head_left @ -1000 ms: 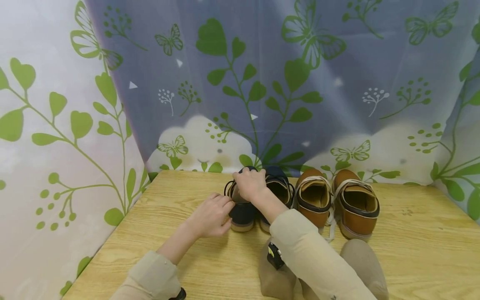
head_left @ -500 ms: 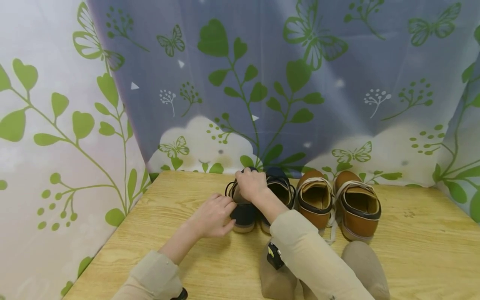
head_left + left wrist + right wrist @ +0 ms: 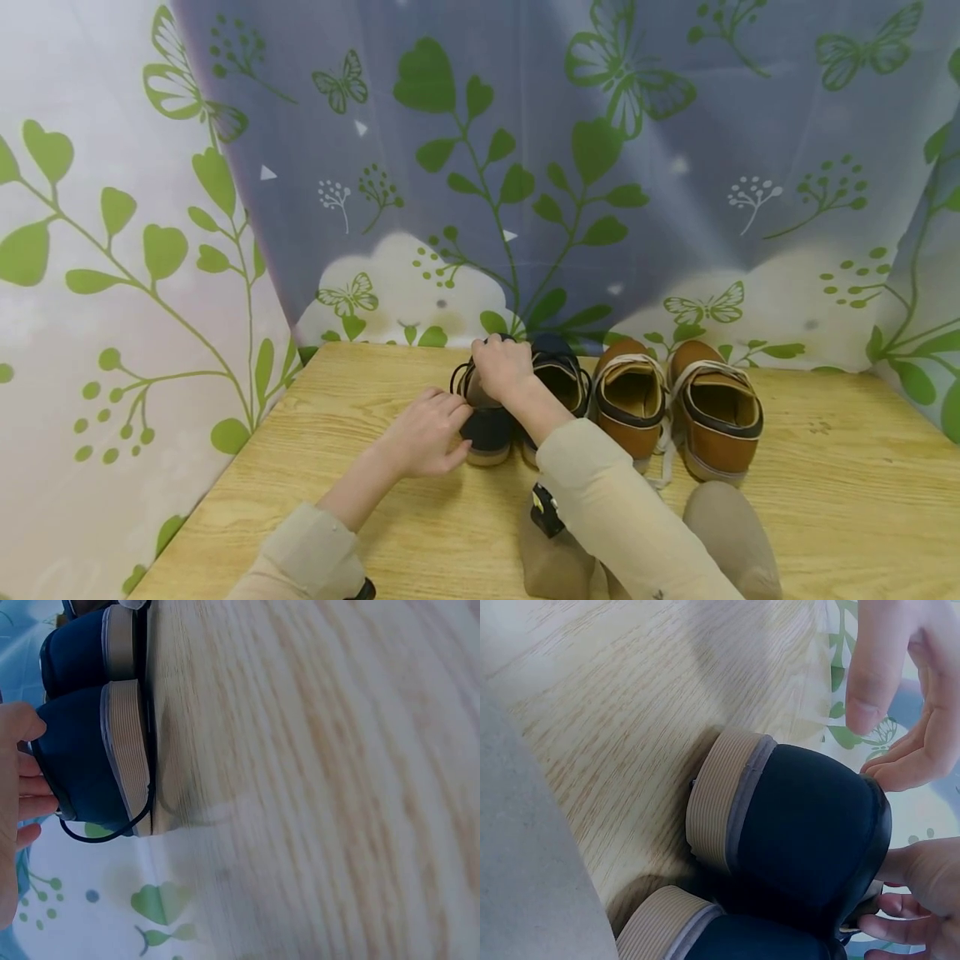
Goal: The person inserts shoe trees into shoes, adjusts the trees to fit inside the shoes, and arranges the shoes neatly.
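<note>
A navy shoe (image 3: 487, 432) with a ribbed tan sole stands at the left of a row, heel toward me. My left hand (image 3: 423, 433) is at its left side, fingers bent over the collar; in the right wrist view the left thumb (image 3: 864, 712) stands apart from the heel. From above, my right hand (image 3: 502, 367) covers the tongue and front opening, its fingers (image 3: 904, 930) curled at the far part of the collar. A dark lace (image 3: 112, 834) loops out on the left. The matching navy shoe (image 3: 557, 385) stands close on the right, partly behind my right forearm.
Two brown shoes (image 3: 628, 392) with pale laces (image 3: 663, 450) stand right of the navy pair. Nearer me lie taupe pieces (image 3: 731, 533) with rounded ends, partly under my right sleeve (image 3: 622, 492). A leaf-patterned curtain (image 3: 465, 208) rises behind the wooden tabletop (image 3: 352, 383).
</note>
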The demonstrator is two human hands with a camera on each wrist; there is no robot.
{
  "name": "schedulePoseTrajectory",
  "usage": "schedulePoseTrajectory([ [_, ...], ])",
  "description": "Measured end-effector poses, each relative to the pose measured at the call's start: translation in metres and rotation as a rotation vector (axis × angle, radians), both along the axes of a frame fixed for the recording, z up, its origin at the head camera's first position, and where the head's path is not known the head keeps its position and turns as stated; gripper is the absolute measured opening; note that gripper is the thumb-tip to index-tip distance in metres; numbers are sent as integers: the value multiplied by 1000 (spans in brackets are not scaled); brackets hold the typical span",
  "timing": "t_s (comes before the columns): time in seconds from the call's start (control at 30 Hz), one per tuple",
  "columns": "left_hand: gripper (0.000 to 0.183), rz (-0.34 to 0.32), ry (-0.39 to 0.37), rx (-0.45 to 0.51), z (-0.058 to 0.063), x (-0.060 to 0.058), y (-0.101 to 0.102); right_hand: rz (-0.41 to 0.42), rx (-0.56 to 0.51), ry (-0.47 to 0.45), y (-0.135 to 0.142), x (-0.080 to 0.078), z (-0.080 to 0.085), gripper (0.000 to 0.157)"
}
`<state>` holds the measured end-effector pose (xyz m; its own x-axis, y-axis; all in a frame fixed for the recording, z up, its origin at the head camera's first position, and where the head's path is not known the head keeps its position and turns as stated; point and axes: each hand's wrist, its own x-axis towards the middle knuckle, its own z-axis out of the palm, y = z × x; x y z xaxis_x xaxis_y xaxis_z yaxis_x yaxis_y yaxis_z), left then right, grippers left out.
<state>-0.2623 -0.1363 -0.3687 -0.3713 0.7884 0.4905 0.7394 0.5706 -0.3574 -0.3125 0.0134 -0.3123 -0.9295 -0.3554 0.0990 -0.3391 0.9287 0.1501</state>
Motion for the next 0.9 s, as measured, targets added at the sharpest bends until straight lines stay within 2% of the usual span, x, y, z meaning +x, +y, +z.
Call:
schedulePoseTrajectory([
  [0.9,29,0,1,7,-1,0,1,-23,-14,37,-3,-3,-3,30],
])
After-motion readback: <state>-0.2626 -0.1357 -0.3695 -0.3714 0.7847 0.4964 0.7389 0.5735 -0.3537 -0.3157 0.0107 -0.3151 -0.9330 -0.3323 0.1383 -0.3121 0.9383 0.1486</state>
